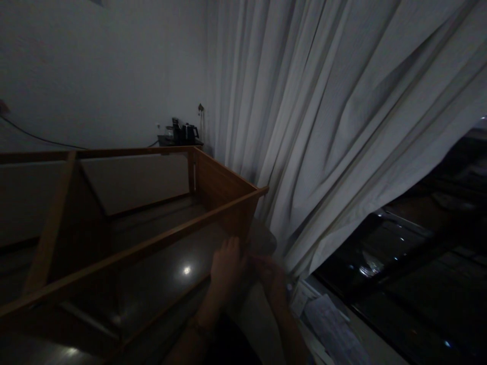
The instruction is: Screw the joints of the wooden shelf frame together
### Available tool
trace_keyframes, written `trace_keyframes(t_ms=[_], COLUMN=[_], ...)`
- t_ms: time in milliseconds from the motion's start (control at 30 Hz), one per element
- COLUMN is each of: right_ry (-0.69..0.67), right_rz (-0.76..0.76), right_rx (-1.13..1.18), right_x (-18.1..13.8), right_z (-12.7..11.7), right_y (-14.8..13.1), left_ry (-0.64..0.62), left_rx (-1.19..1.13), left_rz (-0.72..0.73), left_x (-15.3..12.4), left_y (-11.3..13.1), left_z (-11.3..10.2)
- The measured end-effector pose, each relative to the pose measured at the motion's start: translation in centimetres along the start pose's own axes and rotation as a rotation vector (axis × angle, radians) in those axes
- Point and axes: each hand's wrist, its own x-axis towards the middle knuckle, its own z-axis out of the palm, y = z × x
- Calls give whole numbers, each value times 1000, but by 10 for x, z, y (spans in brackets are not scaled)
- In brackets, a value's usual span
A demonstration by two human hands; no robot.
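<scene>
The room is dim. A brown wooden frame (pixel 213 175), like an open cabinet carcass, lies on its side on the glossy dark floor. My left hand (pixel 225 268) rests flat against the frame's near right corner panel, fingers pointing up. My right hand (pixel 271 276) is just to its right, low at the same corner, blurred; its fingers look curled, and I cannot make out anything in them. Both forearms reach up from the bottom middle.
A long white curtain (pixel 342 126) hangs right of the frame, over a dark window. A small black table with a kettle (pixel 186 133) stands at the back wall. Papers (pixel 331 329) lie on the floor near my right arm.
</scene>
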Motion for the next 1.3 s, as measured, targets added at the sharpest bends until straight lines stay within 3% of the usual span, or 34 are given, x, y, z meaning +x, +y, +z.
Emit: trace_keyframes(t_ms=[167,267,533,833,1067,1167,1300], right_ry=[57,66,200,252,303,261,252], right_rz=[-274,-369,-320,-47,-75,-83,-228], right_rx=[-394,-455,-326,-84,-27,-13,-87], right_x=[-4,-8,-11,-3,-2,-3,-3], right_z=[-2,4,16,25,29,25,19], right_y=[10,18,18,18,3,1,9], left_ry=[-16,-1,-6,3,1,-27,-26], left_rx=[-16,-13,1,12,13,11,15], left_rz=[-7,2,1,21,20,9,-6], left_x=[0,-1,0,-1,-2,-1,-1], left_y=[0,-1,-1,-1,-1,-1,-2], left_z=[-2,0,3,1,0,1,3])
